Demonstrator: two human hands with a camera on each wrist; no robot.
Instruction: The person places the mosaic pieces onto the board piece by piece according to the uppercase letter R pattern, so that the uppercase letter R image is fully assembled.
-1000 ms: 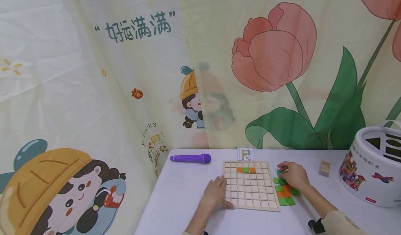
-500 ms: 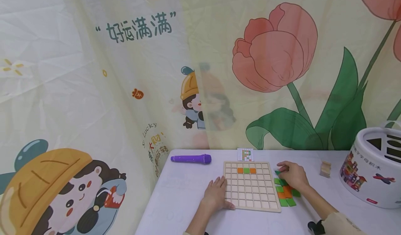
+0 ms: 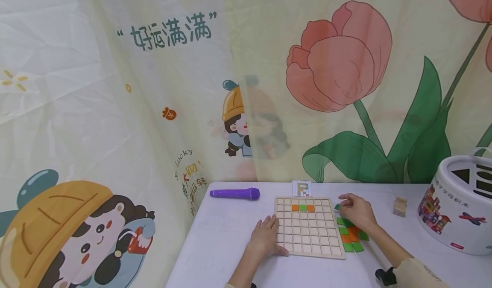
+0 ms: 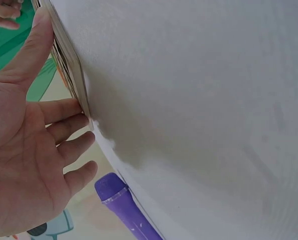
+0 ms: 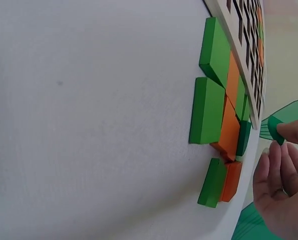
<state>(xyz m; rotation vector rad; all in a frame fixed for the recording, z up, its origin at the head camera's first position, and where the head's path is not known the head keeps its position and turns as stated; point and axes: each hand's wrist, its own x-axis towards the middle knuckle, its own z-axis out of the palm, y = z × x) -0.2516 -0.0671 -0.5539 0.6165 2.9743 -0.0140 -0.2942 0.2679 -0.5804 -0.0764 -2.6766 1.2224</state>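
Observation:
A wooden grid board (image 3: 307, 232) lies on the table with a short row of orange, green and orange tiles (image 3: 303, 208) in one of its upper rows. My left hand (image 3: 263, 239) rests at the board's left edge, fingers straight and thumb along the near corner; the left wrist view shows the fingertips touching the frame. My right hand (image 3: 358, 213) pinches a dark green tile (image 5: 275, 129) between thumb and fingers, to the right of the board's upper right side. Below that hand lie several loose green and orange tiles (image 3: 349, 238), close beside the board.
A small pattern card (image 3: 301, 188) lies behind the board. At the back left is a purple toy microphone (image 3: 235, 193). A small wooden block (image 3: 399, 206) and a white bucket (image 3: 453, 211) with a slotted lid stand to the right. A printed curtain (image 3: 269, 87) hangs behind the table.
My right hand has moved slightly up and left with the dark green tile, away from the loose tiles. My left hand stays at the board's edge.

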